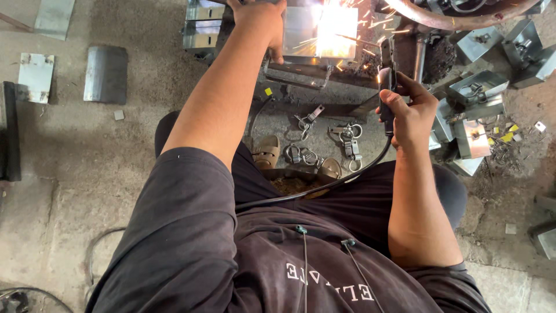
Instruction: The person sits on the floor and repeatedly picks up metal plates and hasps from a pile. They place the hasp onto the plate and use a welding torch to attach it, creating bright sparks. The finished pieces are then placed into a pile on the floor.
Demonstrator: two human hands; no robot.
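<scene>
My right hand grips a black welding electrode holder, its cable trailing back across my lap. The rod tip meets a shiny steel box piece at the top of the view, where a bright arc and sparks flare. My left hand rests on the left edge of that steel piece, fingers curled over it. The piece sits on a dark metal bar frame.
Several metal hasps and rings lie on the concrete floor by my sandalled feet. Folded steel boxes pile up at the right. Flat metal plates lie at the left. A rusty curved pipe crosses the top right.
</scene>
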